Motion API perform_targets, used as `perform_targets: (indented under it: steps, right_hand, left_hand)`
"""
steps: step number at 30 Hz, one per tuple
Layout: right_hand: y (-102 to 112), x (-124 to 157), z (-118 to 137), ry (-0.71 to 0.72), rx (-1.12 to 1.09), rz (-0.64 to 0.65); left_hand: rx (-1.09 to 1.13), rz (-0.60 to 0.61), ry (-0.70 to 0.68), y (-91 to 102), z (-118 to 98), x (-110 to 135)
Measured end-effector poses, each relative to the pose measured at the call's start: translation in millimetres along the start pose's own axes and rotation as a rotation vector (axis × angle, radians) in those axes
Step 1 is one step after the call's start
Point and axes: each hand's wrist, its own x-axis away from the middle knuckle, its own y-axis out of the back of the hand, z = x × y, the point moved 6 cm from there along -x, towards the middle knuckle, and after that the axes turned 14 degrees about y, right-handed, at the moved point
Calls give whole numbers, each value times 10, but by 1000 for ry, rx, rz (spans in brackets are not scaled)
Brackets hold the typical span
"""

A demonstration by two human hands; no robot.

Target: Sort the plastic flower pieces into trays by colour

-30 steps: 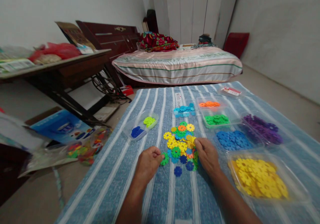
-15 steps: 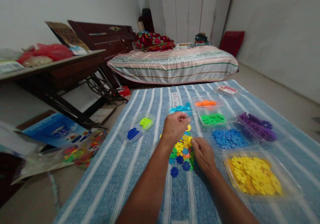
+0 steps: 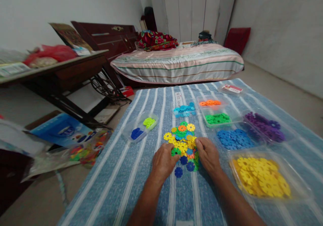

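Observation:
A mixed pile of notched plastic flower discs [image 3: 182, 147] lies on the striped cloth in front of me. My left hand [image 3: 164, 161] is at the pile's left edge, thumb and forefinger closed about a green flower disc [image 3: 176, 151]. At the right edge, my right hand [image 3: 209, 154] is curled, its thumb against a yellow flower disc [image 3: 192, 141]; its other fingers are mostly hidden. Dark blue discs [image 3: 178, 172] lie at the near side of the pile. An orange disc [image 3: 182, 128] and a pale yellow one [image 3: 191, 127] lie at its far side.
Clear tubs hold sorted discs: yellow [image 3: 263, 177], blue [image 3: 234, 139], purple [image 3: 264, 126], green [image 3: 217, 118], orange [image 3: 210, 103] and light blue [image 3: 184, 109]. At left, a divided tub [image 3: 123, 132] holds dark blue and lime discs. A lidded box [image 3: 232, 89] stands far right.
My left hand has come back from near the light blue tub to the pile's left edge and closed on a green disc. My right hand stays beside the pile. The view has shifted slightly.

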Motion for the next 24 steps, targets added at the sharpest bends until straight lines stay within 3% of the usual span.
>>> perform_targets:
  steps: [9, 16, 19, 24]
  right_hand:
    - [-13, -4, -9, -1, -6, 3]
    - [-12, -16, 3, 0, -7, 6]
    - [-11, -25, 14, 6, -16, 12]
    - [-3, -30, 16, 3, -10, 9]
  left_hand:
    - [249, -11, -11, 5, 84, 20]
    - [570, 120, 40, -21, 151, -102]
    - [666, 153, 41, 52, -99, -192]
    - [901, 309, -31, 239, -958, -347]
